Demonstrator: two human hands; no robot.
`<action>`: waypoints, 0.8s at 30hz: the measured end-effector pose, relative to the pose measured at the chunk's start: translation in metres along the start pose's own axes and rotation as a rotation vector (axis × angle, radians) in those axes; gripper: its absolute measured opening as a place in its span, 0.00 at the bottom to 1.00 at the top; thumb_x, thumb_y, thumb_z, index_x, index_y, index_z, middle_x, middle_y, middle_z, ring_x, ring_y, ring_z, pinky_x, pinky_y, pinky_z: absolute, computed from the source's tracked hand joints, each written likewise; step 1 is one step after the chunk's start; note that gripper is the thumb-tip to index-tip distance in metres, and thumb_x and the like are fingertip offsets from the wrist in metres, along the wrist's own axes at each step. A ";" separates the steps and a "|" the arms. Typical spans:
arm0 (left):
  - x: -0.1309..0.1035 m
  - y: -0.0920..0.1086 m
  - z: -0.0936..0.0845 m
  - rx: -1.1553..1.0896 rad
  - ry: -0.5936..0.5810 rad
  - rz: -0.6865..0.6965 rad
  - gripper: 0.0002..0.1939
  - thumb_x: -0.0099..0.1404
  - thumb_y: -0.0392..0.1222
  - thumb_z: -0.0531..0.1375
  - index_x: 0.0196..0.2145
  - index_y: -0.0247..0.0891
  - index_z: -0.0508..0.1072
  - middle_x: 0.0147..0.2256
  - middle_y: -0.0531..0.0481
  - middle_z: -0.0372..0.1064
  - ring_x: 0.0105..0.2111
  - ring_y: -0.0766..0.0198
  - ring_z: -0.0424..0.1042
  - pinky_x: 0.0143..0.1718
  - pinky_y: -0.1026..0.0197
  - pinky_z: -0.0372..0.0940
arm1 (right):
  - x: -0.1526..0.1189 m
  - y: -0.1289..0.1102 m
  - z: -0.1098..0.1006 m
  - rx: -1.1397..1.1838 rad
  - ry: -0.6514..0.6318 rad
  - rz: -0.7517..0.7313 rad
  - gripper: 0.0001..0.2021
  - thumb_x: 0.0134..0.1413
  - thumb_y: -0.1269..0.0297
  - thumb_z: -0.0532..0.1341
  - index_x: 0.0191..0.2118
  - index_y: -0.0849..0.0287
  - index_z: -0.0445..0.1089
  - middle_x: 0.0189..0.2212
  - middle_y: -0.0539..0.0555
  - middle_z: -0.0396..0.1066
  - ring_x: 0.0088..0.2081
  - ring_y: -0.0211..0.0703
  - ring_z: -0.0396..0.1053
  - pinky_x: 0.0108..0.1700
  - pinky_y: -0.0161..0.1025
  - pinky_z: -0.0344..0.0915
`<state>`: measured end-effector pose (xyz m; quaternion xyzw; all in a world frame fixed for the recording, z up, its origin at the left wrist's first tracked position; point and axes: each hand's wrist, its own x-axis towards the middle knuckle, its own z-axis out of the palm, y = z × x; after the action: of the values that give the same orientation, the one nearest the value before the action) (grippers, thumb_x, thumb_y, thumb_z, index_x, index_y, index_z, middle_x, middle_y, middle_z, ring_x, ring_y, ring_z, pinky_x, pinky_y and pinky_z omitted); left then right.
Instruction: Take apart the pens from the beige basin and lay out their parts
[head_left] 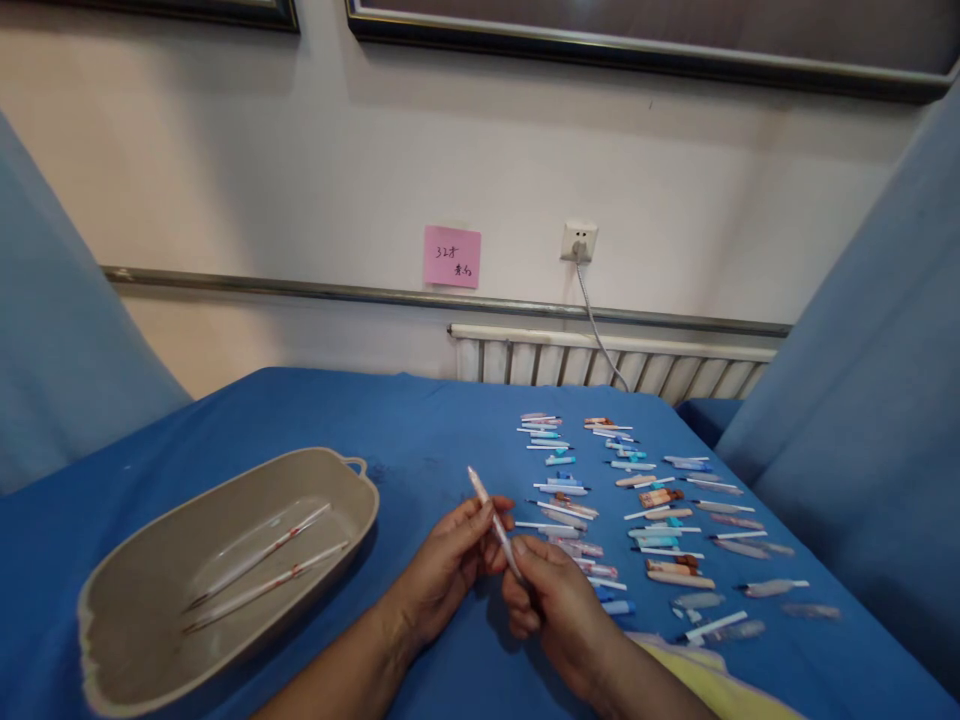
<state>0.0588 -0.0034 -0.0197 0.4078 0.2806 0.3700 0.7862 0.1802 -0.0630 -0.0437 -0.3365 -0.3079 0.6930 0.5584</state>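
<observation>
A slim whitish-pink pen (481,488) is held tilted between both hands above the blue cloth, its pointed tip up and to the left. My left hand (457,555) pinches its middle between thumb and fingers. Around its lower end my right hand (551,600) is closed. To the left lies a beige basin (105,590) with a small handle. Two white pens with reddish marks, one of them the upper pen (259,558) and the other the lower pen (266,592), rest inside it.
Rows of pen parts, caps and refills (660,540) cover the right side of the blue-covered table (420,420). A yellow cloth (705,680) lies near the right forearm. Behind are a radiator (600,360), a socket with a cable (580,243) and a pink note (452,257). Blue curtains hang at both sides.
</observation>
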 end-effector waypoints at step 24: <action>0.001 0.004 -0.006 -0.007 -0.073 -0.001 0.11 0.57 0.39 0.64 0.38 0.31 0.73 0.34 0.46 0.71 0.21 0.73 0.63 0.28 0.66 0.61 | -0.002 -0.004 -0.001 0.046 -0.026 0.045 0.13 0.54 0.54 0.58 0.29 0.60 0.64 0.14 0.42 0.53 0.14 0.28 0.46 0.20 0.31 0.44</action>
<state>0.0534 0.0016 -0.0201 0.4182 0.2505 0.3553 0.7976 0.1836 -0.0646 -0.0403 -0.3211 -0.2915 0.7166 0.5462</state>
